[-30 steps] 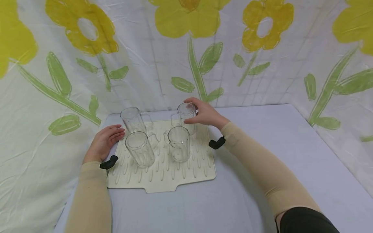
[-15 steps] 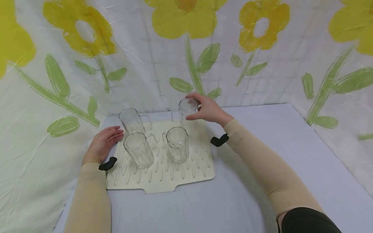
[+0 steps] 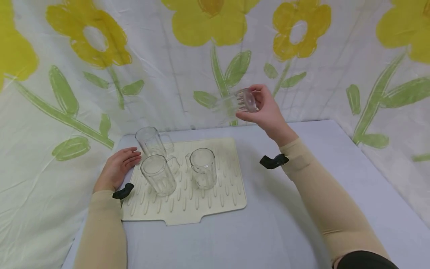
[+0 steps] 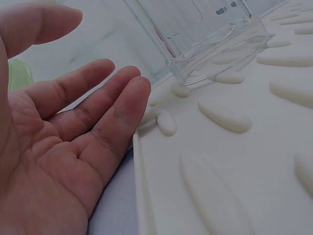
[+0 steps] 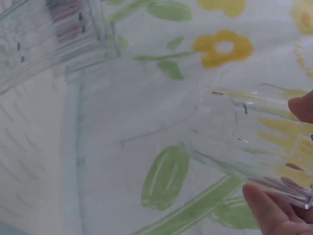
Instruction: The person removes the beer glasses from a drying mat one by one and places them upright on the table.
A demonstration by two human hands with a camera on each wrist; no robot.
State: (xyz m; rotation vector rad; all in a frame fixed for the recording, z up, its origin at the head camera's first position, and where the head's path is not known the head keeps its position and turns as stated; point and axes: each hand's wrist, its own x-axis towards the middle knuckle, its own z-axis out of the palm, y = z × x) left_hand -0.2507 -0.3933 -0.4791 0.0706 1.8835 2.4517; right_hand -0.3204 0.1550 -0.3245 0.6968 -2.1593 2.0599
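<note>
My right hand (image 3: pixel 267 112) holds a clear glass mug (image 3: pixel 231 104) by its thick base, in the air beyond the ribbed tray. The mug is tilted onto its side, its other end pointing left; in the right wrist view its faceted body (image 5: pixel 254 132) shows between thumb and fingers. Palm up, with fingers loosely bent, my left hand (image 3: pixel 117 166) lies at the left edge of the cream tray (image 3: pixel 221 200). Its fingertips are close to the back left mug (image 3: pixel 150 141). A front left mug (image 3: pixel 159 175) and a front right mug (image 3: pixel 204 170) also stand on the tray.
A pale cloth-covered table (image 3: pixel 285 224) carries the tray. Close behind it hangs a white sheet (image 3: pixel 181 86) printed with yellow flowers. The same sheet hangs along the table's left side.
My right hand has lifted the back right mug off the tray, moved it up and to the right, and tipped it sideways. My left hand has stayed in place.
</note>
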